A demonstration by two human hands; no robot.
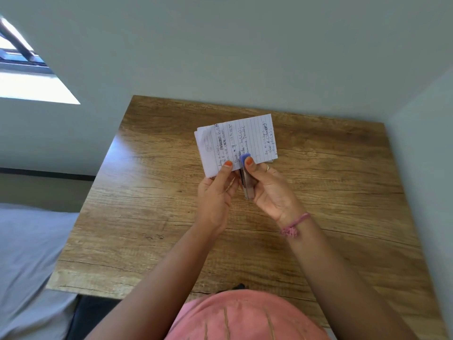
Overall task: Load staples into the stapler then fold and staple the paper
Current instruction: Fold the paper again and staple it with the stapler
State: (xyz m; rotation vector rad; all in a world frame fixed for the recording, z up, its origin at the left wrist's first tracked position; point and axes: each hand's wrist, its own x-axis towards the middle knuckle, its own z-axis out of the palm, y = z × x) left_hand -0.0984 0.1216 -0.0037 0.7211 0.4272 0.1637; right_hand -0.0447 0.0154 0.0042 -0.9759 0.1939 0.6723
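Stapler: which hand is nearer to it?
Right. The right hand is wrapped around the stapler, thumb pressing its blue top. The left hand is just beside it, pinching the near edge of the folded paper, not on the stapler.

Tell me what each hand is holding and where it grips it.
Left hand pinches the folded paper at its near edge. Right hand grips the stapler around its body, thumb on its blue front end.

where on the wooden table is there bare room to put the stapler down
The brown wood-grain table is bare nearly everywhere: the wide stretches either side of the forearms and the far strip along the wall. Only the middle is crowded, where the left hand holds the folded lined paper and the right hand the blue stapler.
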